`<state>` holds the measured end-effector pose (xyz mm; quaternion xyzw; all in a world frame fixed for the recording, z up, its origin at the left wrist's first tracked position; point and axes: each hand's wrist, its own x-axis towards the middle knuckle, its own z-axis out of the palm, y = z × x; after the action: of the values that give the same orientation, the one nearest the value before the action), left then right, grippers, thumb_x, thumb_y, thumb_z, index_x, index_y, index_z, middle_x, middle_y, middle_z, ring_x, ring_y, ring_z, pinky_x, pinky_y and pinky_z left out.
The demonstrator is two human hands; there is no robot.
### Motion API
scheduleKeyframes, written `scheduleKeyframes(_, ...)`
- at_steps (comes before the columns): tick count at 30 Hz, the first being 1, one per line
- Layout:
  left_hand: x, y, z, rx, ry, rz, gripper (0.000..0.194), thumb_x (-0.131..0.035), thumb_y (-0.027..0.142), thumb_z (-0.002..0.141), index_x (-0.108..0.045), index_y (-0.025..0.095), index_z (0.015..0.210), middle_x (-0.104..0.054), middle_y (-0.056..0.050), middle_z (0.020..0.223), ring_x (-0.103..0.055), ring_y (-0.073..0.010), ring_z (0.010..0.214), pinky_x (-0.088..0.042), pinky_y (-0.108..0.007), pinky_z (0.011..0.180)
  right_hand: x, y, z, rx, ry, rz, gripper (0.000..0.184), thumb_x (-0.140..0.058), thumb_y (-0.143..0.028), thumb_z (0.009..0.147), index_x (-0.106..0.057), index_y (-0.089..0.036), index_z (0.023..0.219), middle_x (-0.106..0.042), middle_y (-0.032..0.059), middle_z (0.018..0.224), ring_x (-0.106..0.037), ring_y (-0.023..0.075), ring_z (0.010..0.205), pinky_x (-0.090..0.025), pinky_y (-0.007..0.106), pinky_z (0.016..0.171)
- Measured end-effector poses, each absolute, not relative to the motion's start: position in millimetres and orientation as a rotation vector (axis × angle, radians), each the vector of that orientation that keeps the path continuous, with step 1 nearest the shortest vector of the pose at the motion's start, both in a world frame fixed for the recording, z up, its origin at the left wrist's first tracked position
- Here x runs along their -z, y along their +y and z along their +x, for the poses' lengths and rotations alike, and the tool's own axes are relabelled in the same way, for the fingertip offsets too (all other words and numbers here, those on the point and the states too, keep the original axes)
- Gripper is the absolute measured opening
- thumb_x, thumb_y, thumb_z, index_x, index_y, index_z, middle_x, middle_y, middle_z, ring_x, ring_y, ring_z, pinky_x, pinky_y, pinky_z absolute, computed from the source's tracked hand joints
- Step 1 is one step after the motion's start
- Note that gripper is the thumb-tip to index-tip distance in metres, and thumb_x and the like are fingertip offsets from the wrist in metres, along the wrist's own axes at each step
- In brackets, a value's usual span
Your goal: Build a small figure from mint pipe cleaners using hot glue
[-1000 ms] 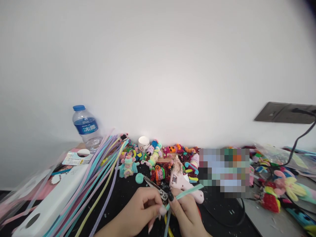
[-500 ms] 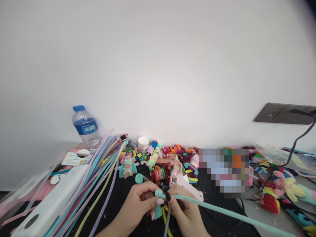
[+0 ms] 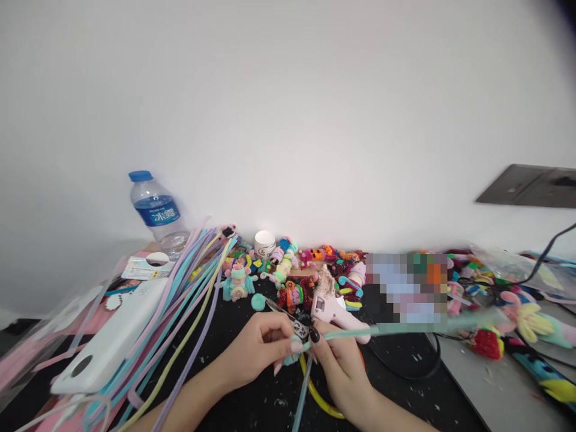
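A mint-green pipe cleaner (image 3: pixel 351 333) runs between my hands, its free end stretching right in a motion blur. My left hand (image 3: pixel 265 345) pinches its left end between thumb and fingertips. Close beside it, my right hand (image 3: pixel 342 363) grips the same strip between thumb and fingers. Below my left fingertips a mint fuzzy piece (image 3: pixel 291 359) partly shows. Scissors (image 3: pixel 297 327) lie behind the fingertips, partly hidden. A yellow curved piece (image 3: pixel 321 405) and a greyish, translucent-looking stick (image 3: pixel 302 393) are under the hands. A coiled mint disc (image 3: pixel 258 302) lies just beyond my left hand.
A pale pink glue gun (image 3: pixel 333 309) lies behind my right hand. Several fuzzy figures (image 3: pixel 238 282) and a paper cup (image 3: pixel 264 243) line the wall. At left are long pipe cleaners (image 3: pixel 180 312), a white case-like object (image 3: pixel 112 336) and a water bottle (image 3: pixel 157 210). A black cable (image 3: pixel 418 378) curves at right.
The view has tilted down, so the table appears higher. The strip's free end has swung upward. The small mint coil that showed above my left fingertips is now hidden.
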<state>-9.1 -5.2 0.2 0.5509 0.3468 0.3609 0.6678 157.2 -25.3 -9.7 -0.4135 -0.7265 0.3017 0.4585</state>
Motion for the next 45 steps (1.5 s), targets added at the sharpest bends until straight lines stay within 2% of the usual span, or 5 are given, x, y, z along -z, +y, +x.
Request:
scheduleKeyframes(5,0.5,-11.5,-9.0,-0.534,0.712,1.308,0.024,-0.067,0.028,0.070,-0.051,0.013,0.059,-0.045,0.006,0.045,-0.043,-0.0055,0.034,-0.033,-0.016,0.034,5.0,-25.8,156.9,-0.866,-1.986,-0.885,0.031,-0.035,-0.020,0.091,-0.044,-0.018,0.061,-0.043,-0.0032,0.057,-0.040,0.0097,0.053,-0.031,0.022,0.053)
scheduleKeyframes(17,5.1,-3.2,-8.8,-0.977,0.866,1.128,0.025,-0.061,0.034,0.076,-0.062,0.013,0.090,-0.052,0.004,0.047,-0.046,-0.0079,0.041,-0.036,-0.019,0.042,4.4,-19.9,155.8,-0.838,-1.679,-1.039,0.020,-0.047,-0.026,0.087,-0.058,-0.017,0.072,-0.054,0.0002,0.064,-0.048,0.0134,0.059,-0.039,0.024,0.056)
scheduleKeyframes(22,0.8,-5.1,-6.4,-1.033,0.905,1.240,0.019,-0.064,0.030,0.073,-0.064,0.011,0.069,-0.057,-0.001,0.071,-0.046,-0.0059,0.043,-0.038,-0.021,0.042,0.9,-21.1,156.5,-0.766,-1.779,-1.028,0.021,-0.049,-0.023,0.086,-0.057,-0.017,0.067,-0.053,-0.0005,0.061,-0.047,0.0128,0.058,-0.037,0.024,0.056)
scheduleKeyframes(36,-2.8,-18.0,-7.3,-0.449,0.705,1.303,0.027,-0.066,0.031,0.070,-0.051,0.013,0.056,-0.044,0.006,0.045,-0.045,-0.0060,0.034,-0.034,-0.016,0.034,2.5,-25.4,158.1,-0.793,-2.011,-0.853,0.030,-0.036,-0.019,0.089,-0.042,-0.018,0.059,-0.039,-0.0032,0.057,-0.038,0.0104,0.052,-0.029,0.024,0.052)
scheduleKeyframes(45,4.1,-3.9,-7.1,-0.914,0.834,1.114,0.023,-0.072,0.025,0.064,-0.060,0.012,0.079,-0.055,0.003,0.057,-0.047,-0.0063,0.042,-0.039,-0.019,0.042,3.3,-18.5,156.3,-0.855,-1.684,-1.010,0.027,-0.042,-0.029,0.090,-0.054,-0.017,0.068,-0.052,0.0007,0.064,-0.048,0.0146,0.062,-0.039,0.026,0.060)
